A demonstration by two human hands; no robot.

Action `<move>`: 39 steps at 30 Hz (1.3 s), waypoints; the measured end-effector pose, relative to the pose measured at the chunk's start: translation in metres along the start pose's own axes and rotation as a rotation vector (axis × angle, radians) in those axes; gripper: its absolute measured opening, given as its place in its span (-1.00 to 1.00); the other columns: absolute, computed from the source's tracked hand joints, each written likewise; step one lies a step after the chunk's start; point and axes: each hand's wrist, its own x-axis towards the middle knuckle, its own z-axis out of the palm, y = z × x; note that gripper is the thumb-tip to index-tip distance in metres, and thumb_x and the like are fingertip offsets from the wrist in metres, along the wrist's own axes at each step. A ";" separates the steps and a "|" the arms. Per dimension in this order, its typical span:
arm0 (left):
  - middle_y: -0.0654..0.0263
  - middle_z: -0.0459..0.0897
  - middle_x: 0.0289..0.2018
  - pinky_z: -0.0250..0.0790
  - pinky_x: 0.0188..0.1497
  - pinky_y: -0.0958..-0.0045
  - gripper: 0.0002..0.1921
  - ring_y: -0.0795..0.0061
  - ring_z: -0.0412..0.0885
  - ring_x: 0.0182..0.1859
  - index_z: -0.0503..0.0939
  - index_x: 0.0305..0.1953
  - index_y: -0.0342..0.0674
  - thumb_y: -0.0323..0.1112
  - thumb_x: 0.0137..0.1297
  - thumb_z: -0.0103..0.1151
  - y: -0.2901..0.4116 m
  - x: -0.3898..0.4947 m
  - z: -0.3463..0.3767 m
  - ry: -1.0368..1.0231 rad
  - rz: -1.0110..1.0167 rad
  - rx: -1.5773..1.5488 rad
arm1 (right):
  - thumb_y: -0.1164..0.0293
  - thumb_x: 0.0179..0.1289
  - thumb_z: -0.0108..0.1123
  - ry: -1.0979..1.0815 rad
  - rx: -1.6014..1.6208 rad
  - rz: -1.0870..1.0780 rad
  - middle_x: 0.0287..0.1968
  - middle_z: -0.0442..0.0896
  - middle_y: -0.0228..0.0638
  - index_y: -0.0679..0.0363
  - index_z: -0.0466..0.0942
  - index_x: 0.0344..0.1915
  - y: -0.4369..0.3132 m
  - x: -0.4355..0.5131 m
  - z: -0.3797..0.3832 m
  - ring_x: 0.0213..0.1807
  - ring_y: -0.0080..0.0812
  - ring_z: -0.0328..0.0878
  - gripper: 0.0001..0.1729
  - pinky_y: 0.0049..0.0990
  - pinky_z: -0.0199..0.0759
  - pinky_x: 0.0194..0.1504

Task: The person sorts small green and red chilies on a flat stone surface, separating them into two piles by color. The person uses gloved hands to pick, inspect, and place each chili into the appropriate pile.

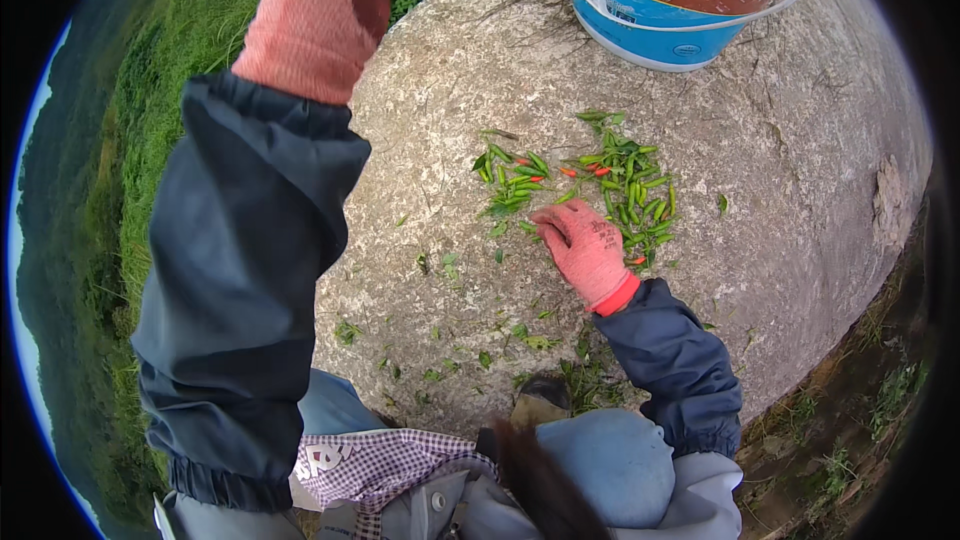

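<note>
My right hand (589,251), in a pink knitted glove, rests over the rock beside the chilies, its fingertips curled at a green chili; whether they grip it I cannot tell. Green chilies (637,202) with a few red ones and leaves lie in a larger heap above and right of that hand. A smaller heap of chilies (517,180) lies to the upper left. Raised at the top left is my left hand (330,7), also in a pink glove; its fingers are partly cut off by the frame edge, so its grasp is hidden.
A blue and brown plastic bucket (667,7) with a white handle stands on the large rock (757,187) at the top. Loose leaves (536,341) are scattered near my boot (544,394). Grass (187,37) borders the rock on the left, and rough ground lies at lower right.
</note>
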 end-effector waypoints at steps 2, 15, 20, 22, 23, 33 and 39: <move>0.21 0.57 -0.09 0.41 0.05 0.20 -0.64 0.20 0.54 -0.01 0.44 0.07 -0.27 -0.15 0.42 -0.09 0.013 -0.089 0.024 0.485 -0.419 -0.419 | 0.27 0.15 0.17 0.008 -0.260 -0.096 -0.29 0.54 -0.29 0.03 0.56 -0.30 -0.003 0.027 0.006 -0.20 -0.19 0.54 -0.86 -0.23 0.45 -0.28; 0.33 0.59 -0.24 0.45 -0.09 0.24 -0.72 0.32 0.58 -0.17 0.51 -0.05 -0.18 -0.17 0.33 0.05 0.009 -0.348 0.150 0.999 -1.247 -0.900 | 0.27 0.12 0.22 0.009 -0.366 -0.069 -0.39 0.55 -0.25 0.11 0.51 -0.24 -0.014 0.037 0.048 -0.33 -0.20 0.53 -0.76 -0.25 0.41 -0.29; 0.30 0.60 -0.26 0.47 -0.17 0.34 -0.66 0.40 0.58 -0.23 0.45 0.02 -0.20 -0.11 0.35 0.05 0.005 -0.342 0.155 0.697 -1.207 -1.073 | 0.33 0.29 0.11 -0.087 0.799 0.571 -0.57 0.44 -0.48 0.20 0.44 -0.35 -0.028 -0.009 0.032 -0.60 -0.65 0.35 -0.83 -0.66 0.13 -0.65; 0.30 0.60 -0.27 0.47 -0.20 0.36 -0.68 0.43 0.58 -0.26 0.46 0.00 -0.20 -0.13 0.36 0.04 0.002 -0.332 0.159 0.659 -1.168 -1.250 | 0.33 0.27 0.13 -0.164 0.932 0.631 -0.56 0.48 -0.46 0.20 0.46 -0.33 -0.040 -0.028 0.038 -0.61 -0.64 0.37 -0.84 -0.65 0.15 -0.65; 0.30 0.61 -0.27 0.47 -0.22 0.37 -0.69 0.45 0.58 -0.28 0.46 -0.01 -0.20 -0.13 0.37 0.03 0.000 -0.327 0.160 0.657 -1.169 -1.324 | 0.33 0.26 0.15 -0.209 0.960 0.638 -0.55 0.51 -0.46 0.20 0.47 -0.32 -0.046 -0.036 0.041 -0.61 -0.64 0.39 -0.84 -0.65 0.17 -0.65; 0.39 0.57 -0.38 0.37 -0.33 0.59 -0.70 0.66 0.50 -0.37 0.54 -0.02 -0.26 -0.29 0.25 0.17 0.020 -0.308 0.146 0.675 -1.053 -0.603 | 0.25 0.29 0.16 -0.336 0.951 0.509 -0.38 0.57 -0.42 0.23 0.52 -0.21 -0.078 -0.044 0.056 -0.47 -0.60 0.49 -0.74 -0.62 0.33 -0.54; 0.41 0.57 -0.40 0.30 -0.37 0.59 -0.74 0.68 0.46 -0.37 0.57 -0.10 -0.29 -0.30 0.23 0.18 0.020 -0.314 0.144 0.603 -0.959 -0.295 | 0.21 0.29 0.16 -0.345 0.848 0.612 -0.42 0.53 -0.42 0.21 0.49 -0.30 -0.074 -0.046 0.069 -0.51 -0.60 0.42 -0.73 -0.62 0.28 -0.57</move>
